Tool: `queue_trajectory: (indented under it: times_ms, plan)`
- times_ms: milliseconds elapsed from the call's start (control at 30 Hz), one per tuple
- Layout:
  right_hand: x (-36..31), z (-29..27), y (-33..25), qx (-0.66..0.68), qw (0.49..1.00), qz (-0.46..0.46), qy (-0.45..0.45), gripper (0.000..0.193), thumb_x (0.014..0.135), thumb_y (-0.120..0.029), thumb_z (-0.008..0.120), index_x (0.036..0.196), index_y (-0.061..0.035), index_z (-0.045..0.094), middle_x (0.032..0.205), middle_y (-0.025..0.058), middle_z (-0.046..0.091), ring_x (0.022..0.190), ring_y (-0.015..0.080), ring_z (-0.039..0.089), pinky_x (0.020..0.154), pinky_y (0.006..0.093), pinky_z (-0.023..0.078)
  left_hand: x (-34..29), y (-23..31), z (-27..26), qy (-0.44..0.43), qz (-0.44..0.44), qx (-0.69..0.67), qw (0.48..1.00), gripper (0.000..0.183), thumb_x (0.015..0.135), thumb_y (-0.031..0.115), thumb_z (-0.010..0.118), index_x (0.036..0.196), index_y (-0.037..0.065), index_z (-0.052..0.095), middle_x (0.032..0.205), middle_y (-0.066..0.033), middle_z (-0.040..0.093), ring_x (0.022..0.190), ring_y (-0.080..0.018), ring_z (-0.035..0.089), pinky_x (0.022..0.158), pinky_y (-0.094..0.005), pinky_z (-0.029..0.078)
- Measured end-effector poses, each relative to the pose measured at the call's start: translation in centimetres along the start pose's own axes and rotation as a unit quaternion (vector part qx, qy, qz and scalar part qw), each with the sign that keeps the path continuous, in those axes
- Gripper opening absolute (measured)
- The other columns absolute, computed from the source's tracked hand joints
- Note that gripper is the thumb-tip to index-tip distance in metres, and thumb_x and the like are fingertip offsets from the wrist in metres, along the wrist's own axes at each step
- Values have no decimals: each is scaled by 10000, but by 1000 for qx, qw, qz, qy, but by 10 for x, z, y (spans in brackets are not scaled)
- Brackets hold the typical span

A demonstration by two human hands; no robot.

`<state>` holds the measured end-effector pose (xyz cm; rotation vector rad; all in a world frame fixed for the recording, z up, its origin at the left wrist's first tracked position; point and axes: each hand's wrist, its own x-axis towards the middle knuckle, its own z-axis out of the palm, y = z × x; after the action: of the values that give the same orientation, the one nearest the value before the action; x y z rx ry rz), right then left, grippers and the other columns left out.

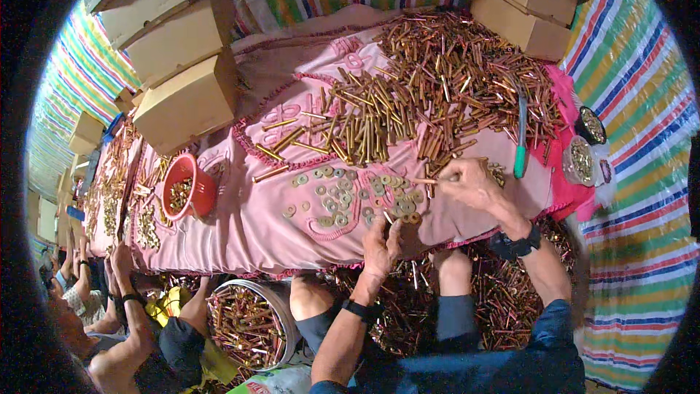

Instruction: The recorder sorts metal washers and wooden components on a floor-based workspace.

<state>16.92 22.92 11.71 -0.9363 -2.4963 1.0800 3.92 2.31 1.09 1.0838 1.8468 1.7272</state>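
Observation:
My right hand (470,182) pinches a slim copper-coloured rod (426,181), which looks like an anchor bolt and points left over the pink cloth (248,226). Closer to the cloth's front edge, my left hand (381,249) has its fingers closed, with a small pale tip showing between them; what it belongs to I cannot make out. Just beyond the left hand lie loose round washers (337,193), spread over the cloth. A large heap of long brass and copper-coloured bolts (445,80) covers the cloth behind them.
A red plastic basket (191,201) of small parts stands left. Cardboard boxes (186,106) are stacked at both back corners. A green-handled tool (520,160) lies right, near bags of small parts (580,160). Below, a white bucket (286,314) holds bolts. Other people (131,343) work at left.

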Motion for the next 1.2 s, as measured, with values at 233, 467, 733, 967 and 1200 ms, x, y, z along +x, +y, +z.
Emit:
queue_trajectory:
  times_ms: [233,467,733,967,1200]
  plan:
    - [-14,45,42,27,998,-49,35,201,790,-119,700,952,-1,709,853,124,676,776,211,661,695,345,528,1,15,-1,-4,-9,44,999,203,981,140,614,1147,26,645,753,-78,637,651,-130,578,614,-306,489]
    - [-25,68,5,213,973,11,87,171,931,-93,646,1049,32,645,828,44,654,745,134,644,660,298,537,-4,-4,-1,30,74,51,996,110,961,126,631,1008,27,624,709,-123,583,595,-207,536,576,-331,461]
    - [-18,66,-64,344,923,-131,109,207,964,-151,670,1088,7,622,804,22,656,676,69,633,578,220,519,-4,-1,3,15,89,81,993,77,928,87,650,938,36,594,664,-137,514,555,-282,491,532,-359,424]
    - [-26,73,-59,200,964,-127,125,207,916,-109,669,1070,19,616,915,94,690,740,147,659,666,312,543,-6,0,3,7,93,95,991,114,917,89,669,1013,53,619,655,-136,557,526,-279,523,522,-368,433]
    - [-33,70,-77,48,951,-253,170,218,864,-91,736,1016,20,626,859,122,668,766,233,674,663,340,531,-7,-7,-1,4,102,90,991,193,911,100,668,1093,49,629,713,-149,598,578,-274,564,562,-361,456]
